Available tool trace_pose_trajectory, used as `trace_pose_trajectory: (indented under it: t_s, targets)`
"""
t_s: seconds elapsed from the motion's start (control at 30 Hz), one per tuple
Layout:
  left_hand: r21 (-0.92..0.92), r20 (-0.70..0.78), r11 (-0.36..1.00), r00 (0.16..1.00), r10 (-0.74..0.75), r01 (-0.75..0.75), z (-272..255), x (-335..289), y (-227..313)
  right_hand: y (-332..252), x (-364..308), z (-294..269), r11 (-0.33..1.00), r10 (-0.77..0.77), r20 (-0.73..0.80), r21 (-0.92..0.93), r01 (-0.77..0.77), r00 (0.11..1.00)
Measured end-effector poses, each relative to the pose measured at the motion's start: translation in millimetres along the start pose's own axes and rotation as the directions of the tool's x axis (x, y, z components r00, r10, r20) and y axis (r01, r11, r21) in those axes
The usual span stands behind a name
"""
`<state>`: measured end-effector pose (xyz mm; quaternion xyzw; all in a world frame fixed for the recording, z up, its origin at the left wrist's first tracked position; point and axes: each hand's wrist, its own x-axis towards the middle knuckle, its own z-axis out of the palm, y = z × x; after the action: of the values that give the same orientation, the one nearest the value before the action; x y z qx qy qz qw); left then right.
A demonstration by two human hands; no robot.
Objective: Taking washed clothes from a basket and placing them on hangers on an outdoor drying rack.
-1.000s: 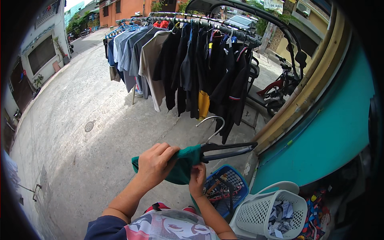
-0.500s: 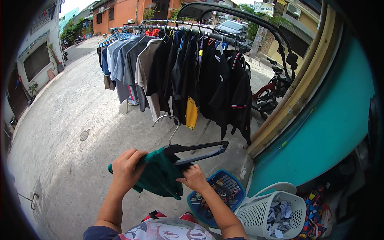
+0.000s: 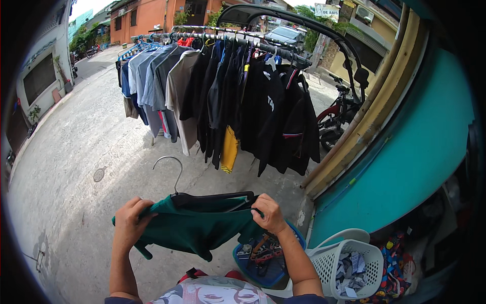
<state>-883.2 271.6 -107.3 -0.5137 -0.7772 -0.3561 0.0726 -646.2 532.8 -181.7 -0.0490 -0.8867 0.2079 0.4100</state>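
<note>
A dark green shirt (image 3: 195, 230) is stretched between my two hands in front of my body. Inside its neck opening sits a black hanger (image 3: 243, 196), whose metal hook points up. My left hand (image 3: 132, 218) is closed on the shirt's left shoulder. At the other end, my right hand (image 3: 268, 214) pinches the cloth beside the hanger's right arm. The shirt covers most of the hanger's lower part, and its hem hangs loose below.
Ahead stands a rack (image 3: 298, 60) full of grey, beige and black clothes. A blue basket (image 3: 298, 234) with hangers or clips is by my right forearm, next to a white laundry basket (image 3: 324, 268) with cloth. A teal panel (image 3: 385, 187) rises on the right; a motorbike (image 3: 331, 119) stands behind.
My right hand has moved up and right, drawing the shirt over the hanger's right arm, which stuck out bare before. My left hand and the hook have shifted left.
</note>
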Motion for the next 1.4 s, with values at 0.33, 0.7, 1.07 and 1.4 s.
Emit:
trace_pose_trajectory:
  t_s: [0.33, 0.7, 1.07, 1.4]
  targets:
    - [0.070, -0.023, 0.988, 0.990, 0.140, -0.139, 7, 7, -28, -47, 77, 30, 0.930, -0.246, 0.130, -0.248, 0.272, 0.960]
    - [0.038, -0.125, 0.972, 0.964, 0.236, -0.233, -19, 19, -79, -73, 114, 53, 0.952, -0.022, 0.200, -0.296, 0.082, 0.980]
    - [-0.129, 0.083, 0.871, 0.870, 0.486, -0.475, 2, 88, -135, -41, 162, 94, 0.859, 0.035, 0.860, 0.235, -0.455, 0.510]
    - [-0.421, 0.327, 0.903, 0.913, 0.242, -0.088, 87, 247, -225, 62, 208, 93, 0.300, 0.191, 0.817, 0.479, -0.825, 0.544]
